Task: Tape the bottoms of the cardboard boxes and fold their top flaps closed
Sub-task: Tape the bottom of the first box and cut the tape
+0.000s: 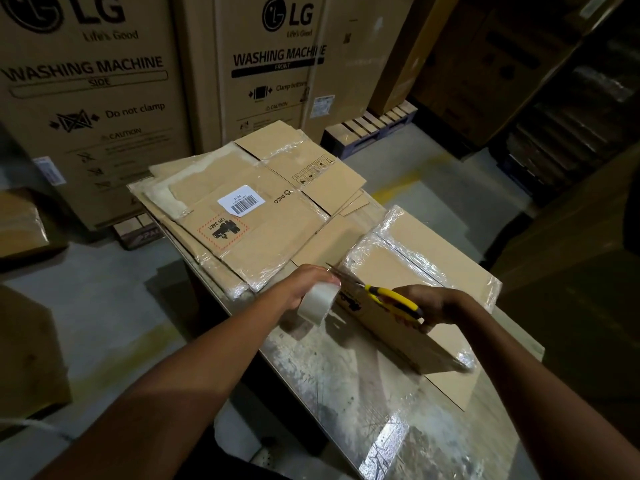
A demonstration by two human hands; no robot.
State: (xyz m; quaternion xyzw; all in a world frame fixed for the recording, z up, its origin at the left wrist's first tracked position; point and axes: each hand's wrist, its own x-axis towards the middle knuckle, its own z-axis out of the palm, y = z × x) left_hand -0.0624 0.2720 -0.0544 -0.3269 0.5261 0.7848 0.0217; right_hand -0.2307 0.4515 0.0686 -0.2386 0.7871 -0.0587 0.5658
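Observation:
An assembled cardboard box [408,271] stands on the table [332,382] at the right, shiny clear tape along its top seam and edges. My left hand [304,285] grips a roll of clear tape [317,303] just off the box's near left corner. My right hand [429,306] holds yellow-handled scissors [391,297], their blades pointing left to the strip between roll and box. A pile of flattened boxes [249,209] lies behind on the table, the top one bearing a white barcode label [241,199].
Tall washing-machine cartons [97,98] stand close behind the table. A wooden pallet [370,128] sits at the back right under more cartons. Brown boxes [20,348] lie on the floor to the left. Dark stacked goods fill the right side.

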